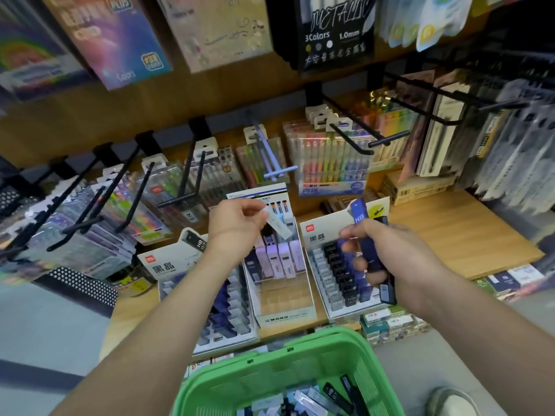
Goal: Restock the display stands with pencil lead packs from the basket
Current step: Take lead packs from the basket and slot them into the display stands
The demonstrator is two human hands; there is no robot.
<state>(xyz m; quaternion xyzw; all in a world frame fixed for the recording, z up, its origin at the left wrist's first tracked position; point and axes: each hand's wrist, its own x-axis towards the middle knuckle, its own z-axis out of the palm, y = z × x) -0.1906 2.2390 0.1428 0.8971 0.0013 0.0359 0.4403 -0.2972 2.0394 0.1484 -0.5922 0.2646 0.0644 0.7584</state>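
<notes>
Three display stands sit on the wooden shelf: a left stand [168, 265], a middle clear MONO stand [288, 318] and a right stand [318, 232]. My left hand [237, 226] pinches a pale lead pack [280, 225] above the middle stand. My right hand [387, 253] grips several dark blue lead packs [360, 216] over the right stand. The green basket [270, 364] sits at the bottom, with several lead packs [336, 394] inside.
Black hooks [354, 130] with hanging pen packs [330, 157] jut out above the stands. A black mesh holder [81, 283] stands at the left. Boxed stock [393, 322] lines the lower shelf edge at the right. A shoe [453, 400] shows on the floor.
</notes>
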